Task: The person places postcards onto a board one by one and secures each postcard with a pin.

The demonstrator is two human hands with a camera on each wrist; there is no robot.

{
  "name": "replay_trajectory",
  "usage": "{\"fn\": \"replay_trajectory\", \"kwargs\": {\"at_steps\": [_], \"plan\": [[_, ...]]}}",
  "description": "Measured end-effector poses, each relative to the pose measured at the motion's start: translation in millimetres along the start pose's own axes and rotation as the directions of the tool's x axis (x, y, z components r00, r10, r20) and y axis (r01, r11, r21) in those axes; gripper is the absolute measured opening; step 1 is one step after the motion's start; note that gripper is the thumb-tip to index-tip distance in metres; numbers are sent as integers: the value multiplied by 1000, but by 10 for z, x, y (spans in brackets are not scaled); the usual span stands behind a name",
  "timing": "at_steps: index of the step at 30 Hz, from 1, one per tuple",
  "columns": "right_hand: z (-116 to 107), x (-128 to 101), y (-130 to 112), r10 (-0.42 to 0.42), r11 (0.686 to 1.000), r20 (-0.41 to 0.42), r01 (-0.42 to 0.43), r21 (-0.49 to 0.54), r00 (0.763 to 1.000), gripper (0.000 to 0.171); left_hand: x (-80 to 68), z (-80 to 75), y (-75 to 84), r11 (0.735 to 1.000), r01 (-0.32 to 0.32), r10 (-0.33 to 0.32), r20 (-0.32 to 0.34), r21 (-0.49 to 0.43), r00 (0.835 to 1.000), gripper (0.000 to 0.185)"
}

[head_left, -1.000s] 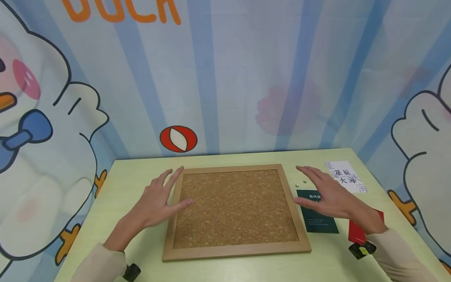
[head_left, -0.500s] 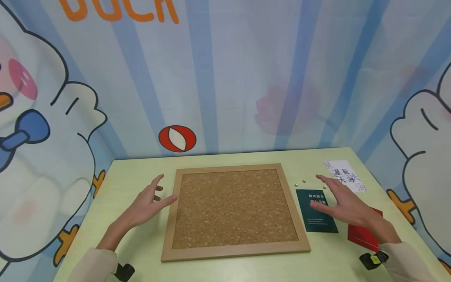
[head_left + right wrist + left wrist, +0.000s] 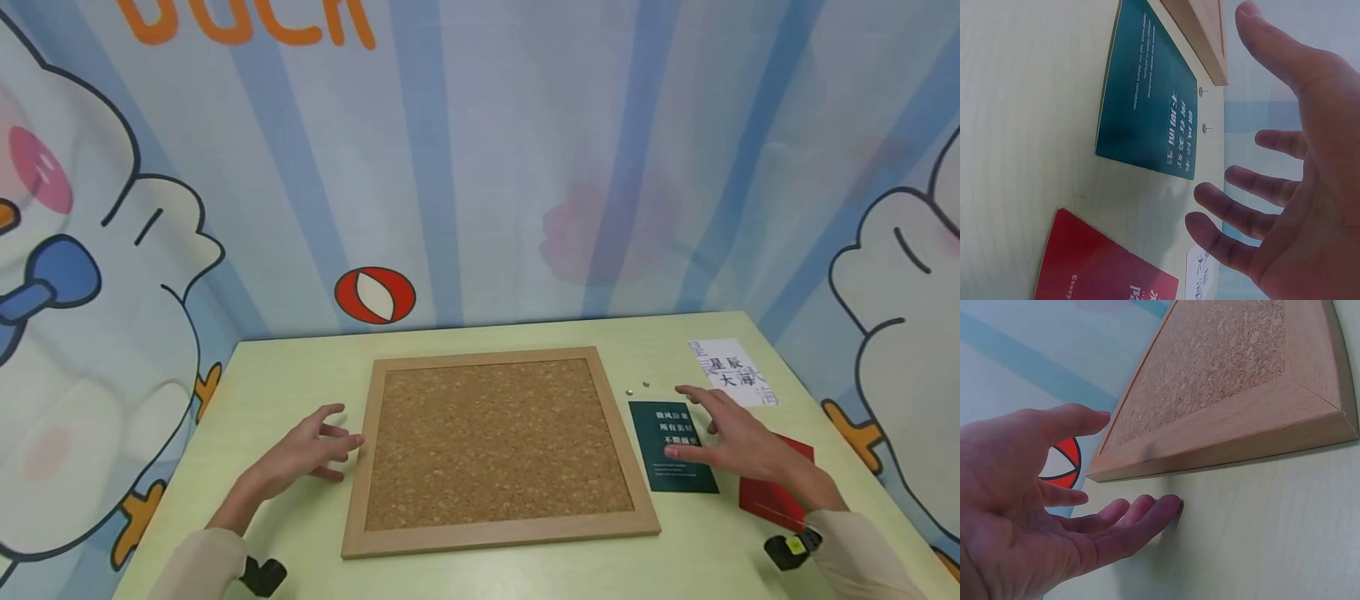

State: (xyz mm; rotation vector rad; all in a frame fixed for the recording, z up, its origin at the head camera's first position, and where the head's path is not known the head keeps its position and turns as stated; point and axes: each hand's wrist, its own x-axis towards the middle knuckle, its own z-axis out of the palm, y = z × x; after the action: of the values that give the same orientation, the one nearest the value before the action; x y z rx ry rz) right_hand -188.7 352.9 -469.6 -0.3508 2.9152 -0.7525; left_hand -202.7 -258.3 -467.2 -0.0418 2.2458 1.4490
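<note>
A cork board (image 3: 502, 442) with a light wooden frame lies flat on the table. My left hand (image 3: 303, 450) is just left of it, thumb and fingers spread and lightly bent, holding nothing. In the left wrist view, the fingers (image 3: 1135, 534) hover low beside the frame's side (image 3: 1241, 431). Above the right edge of a dark green card (image 3: 671, 467) is my right hand (image 3: 738, 442), its relaxed fingers apart and nothing between them. The right wrist view shows the green card (image 3: 1147, 106) and a red card (image 3: 1097, 269) below that hand.
Thumbtacks (image 3: 1204, 129) lie behind the green card, near the board's right side. Farther back at the right is a white card (image 3: 735, 371) with dark lettering. A cartoon-printed curtain (image 3: 502, 167) rises along the table's rear edge.
Both hands have moved apart and away from the board: the left one to the left and lower, the right one to the right. The board and cards stay where they were.
</note>
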Motion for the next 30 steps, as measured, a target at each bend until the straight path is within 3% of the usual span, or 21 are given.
{"fn": "replay_trajectory", "kwargs": {"at_steps": [8,13,24,30], "plan": [[46,127,88,-17,999,39,16,38,999,101,37,43,-64,999,-24,24,-5,-35,1000,86],[75,183,118,-24,998,65,21,51,998,102,44,66,-78,1000,-29,29,-24,-5,999,81],[91,287,158,-42,999,97,42,1,994,102,39,111,-84,998,-47,49,-59,34,997,65],[81,346,164,-35,998,113,40,-44,993,102,59,144,-90,999,-36,37,-66,13,997,56]]}}
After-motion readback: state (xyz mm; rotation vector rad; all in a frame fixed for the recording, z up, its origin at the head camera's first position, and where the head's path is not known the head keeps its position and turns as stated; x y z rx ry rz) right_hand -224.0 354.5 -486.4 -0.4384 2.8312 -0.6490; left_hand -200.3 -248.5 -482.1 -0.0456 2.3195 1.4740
